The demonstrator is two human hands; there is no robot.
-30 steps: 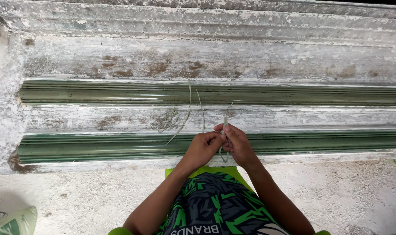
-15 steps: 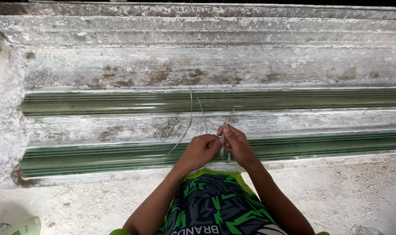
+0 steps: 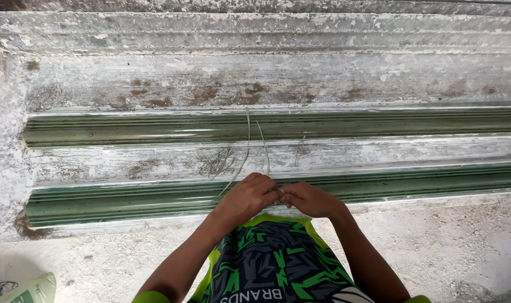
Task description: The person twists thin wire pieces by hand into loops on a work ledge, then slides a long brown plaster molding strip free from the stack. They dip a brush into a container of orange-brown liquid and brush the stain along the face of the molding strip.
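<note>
Setting: rough, plaster-crusted concrete worktop (image 3: 266, 78), whitened and rust-stained, running across my whole view; gritty floor (image 3: 463, 247) below its front edge.
Near mould channel: long glossy green channel (image 3: 126, 199) sunk in the worktop just ahead of my knuckles; it serves as my landmark.
Far mould channel: a second green channel (image 3: 154, 128) lies parallel, beyond the near one, with a pale ridge between them.
Fibre strands: thin pale strands (image 3: 247, 147) rise from between my fingertips, cross the ridge and reach the far channel; I judge they lie stretched across so the ends stay within reach.
Loose tangle: a small knot of the same fibre (image 3: 215, 164) rests on the ridge, just beyond the near channel and left of the strands.
Left hand: my left hand (image 3: 248, 197) hovers over the near channel, fingers curled tight, pinching the near ends of the strands.
Right hand: my right hand (image 3: 310, 200) meets it fingertip to fingertip, also closed narrowly on the strands, likely so they can be twisted or held together.
Clothing: green-and-black patterned shorts (image 3: 272, 264) below my wrists.
Corner: pale green sack (image 3: 25, 290) on the floor, well left of me.
</note>
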